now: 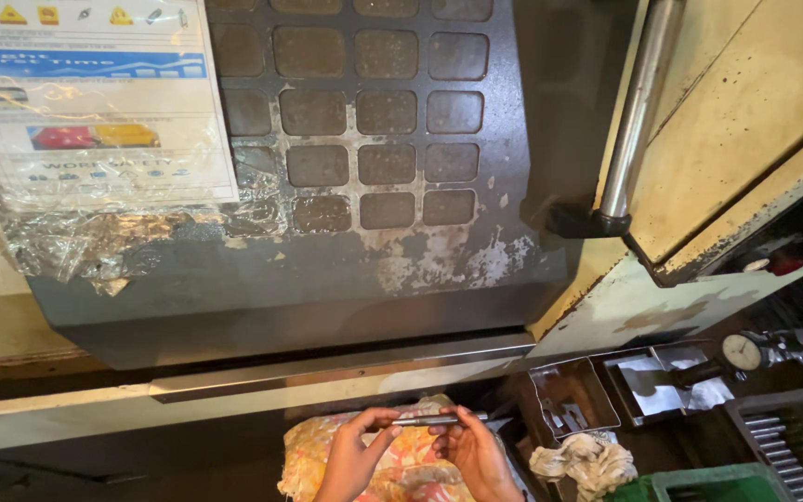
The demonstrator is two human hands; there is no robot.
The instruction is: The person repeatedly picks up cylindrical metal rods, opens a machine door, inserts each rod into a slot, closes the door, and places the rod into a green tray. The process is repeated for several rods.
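Both my hands are at the bottom middle of the head view, holding a short grey metal rod (427,420) level between them. My left hand (357,453) pinches its left end with thumb and fingers. My right hand (471,448) grips the right part of the rod. Below the hands lies a crumpled cloth (408,462) in orange, pink and white. The hands sit just below the front ledge of a large machine (327,376).
A worn dark control panel (374,121) with rows of square keys fills the top. A plastic-covered instruction sheet (95,102) hangs at top left. A steel door handle (632,112) stands right. Small metal trays (606,390), a dial gauge (742,351), a rag (583,460) and a green bin (708,483) lie lower right.
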